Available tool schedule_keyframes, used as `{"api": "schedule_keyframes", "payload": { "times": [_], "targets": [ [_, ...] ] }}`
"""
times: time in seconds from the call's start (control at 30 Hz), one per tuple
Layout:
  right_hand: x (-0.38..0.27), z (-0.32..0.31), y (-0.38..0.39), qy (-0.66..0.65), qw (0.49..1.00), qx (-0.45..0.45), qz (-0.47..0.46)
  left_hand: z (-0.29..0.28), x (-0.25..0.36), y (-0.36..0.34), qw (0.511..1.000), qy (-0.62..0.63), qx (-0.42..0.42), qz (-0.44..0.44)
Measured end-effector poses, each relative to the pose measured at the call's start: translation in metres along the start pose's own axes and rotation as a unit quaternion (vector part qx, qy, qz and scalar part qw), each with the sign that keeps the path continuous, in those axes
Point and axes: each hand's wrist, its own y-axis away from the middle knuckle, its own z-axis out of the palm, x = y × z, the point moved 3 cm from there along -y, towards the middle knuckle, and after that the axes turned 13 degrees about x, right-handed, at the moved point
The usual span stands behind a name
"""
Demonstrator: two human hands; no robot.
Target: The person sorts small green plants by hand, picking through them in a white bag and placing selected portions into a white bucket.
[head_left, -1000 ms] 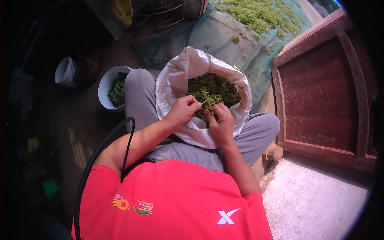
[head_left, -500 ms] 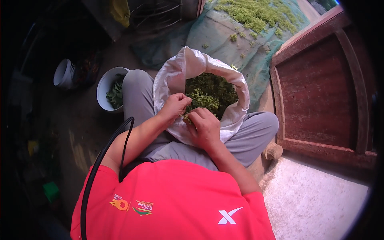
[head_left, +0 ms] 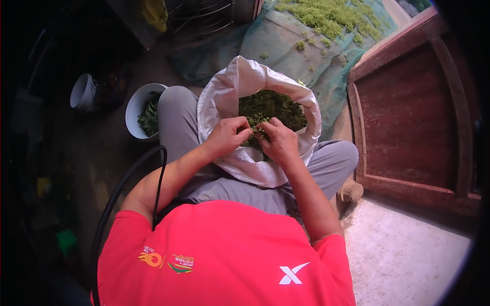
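Between my legs a white woven sack (head_left: 218,104) stands with its mouth rolled down. Dark green clusters (head_left: 273,108) of small berries and stems fill its inside. Over the near side of the mouth, my left hand (head_left: 227,136) pinches a green berry sprig (head_left: 258,131) with thumb and forefinger. My right hand (head_left: 282,143) is close beside it, its bent fingers closed on the same sprig. Part of the sprig is hidden behind the fingers.
Left of my knee is a white bowl (head_left: 131,118) of green leaves (head_left: 149,117), with a white bucket (head_left: 80,93) farther left. Ahead, green netting (head_left: 280,48) carries spread green clusters (head_left: 334,20). A reddish wooden door panel (head_left: 413,117) stands at right. A black cable (head_left: 118,188) loops by my left arm.
Both hands have shifted slightly right, and the right hand has moved up and forward. The bright cluster that showed between and beyond the hands is now mostly covered by the fingers.
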Motion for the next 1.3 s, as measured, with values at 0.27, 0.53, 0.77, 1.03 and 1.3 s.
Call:
{"api": "schedule_keyframes", "payload": {
  "times": [0.27,0.53,0.77,1.03,1.3],
  "targets": [
    [0.024,0.02,0.007,-0.288,0.94,0.032,0.182,0.008,-0.014,0.0,0.952,0.209,-0.054,-0.215],
    [0.026,0.024,0.013,-0.547,0.755,-0.061,0.357,0.003,-0.013,0.004,0.882,0.339,-0.103,-0.31],
    [0.015,0.01,0.008,-0.195,0.978,0.011,0.08,0.007,-0.019,0.002,0.911,0.296,-0.035,-0.286],
    [0.01,0.025,0.008,-0.09,0.978,0.151,0.112,0.007,-0.001,0.005,0.999,0.028,0.024,0.004],
    [0.029,0.042,0.014,-0.507,0.796,-0.001,0.33,0.007,-0.015,0.004,0.92,0.29,-0.017,-0.264]
  ]
}}
